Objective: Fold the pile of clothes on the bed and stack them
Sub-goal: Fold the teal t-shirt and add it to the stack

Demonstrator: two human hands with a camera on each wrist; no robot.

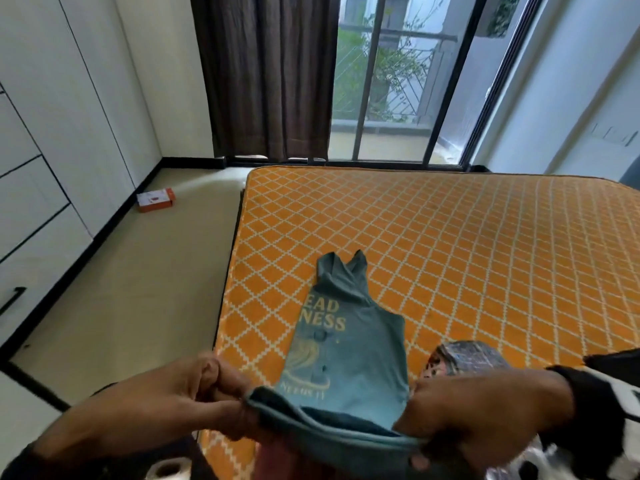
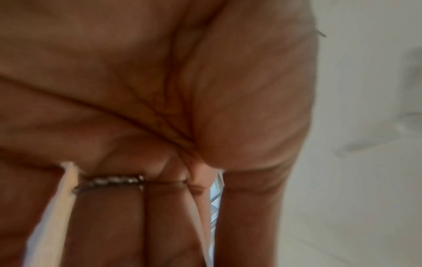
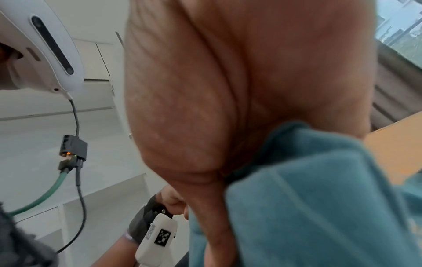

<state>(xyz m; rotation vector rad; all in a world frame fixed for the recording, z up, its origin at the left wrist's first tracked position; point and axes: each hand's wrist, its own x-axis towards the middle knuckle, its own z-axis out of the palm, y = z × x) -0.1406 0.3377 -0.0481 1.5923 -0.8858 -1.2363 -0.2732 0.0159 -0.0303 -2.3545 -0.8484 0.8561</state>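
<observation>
At the bottom of the head view, the left hand (image 1: 194, 400) pinches the left corner of a teal tank top's (image 1: 346, 344) hem, fingers curled tight. The right hand (image 1: 485, 414), lower right, grips the opposite corner, thumb over the cloth. The top stretches away from the hands, its straps lying on the orange diamond-patterned mattress (image 1: 485, 254) at centre frame. Beyond, upper centre, hang a brown curtain (image 1: 266, 74) and a window (image 1: 398, 81); a small box (image 1: 156, 199) lies on the floor at left.
</observation>
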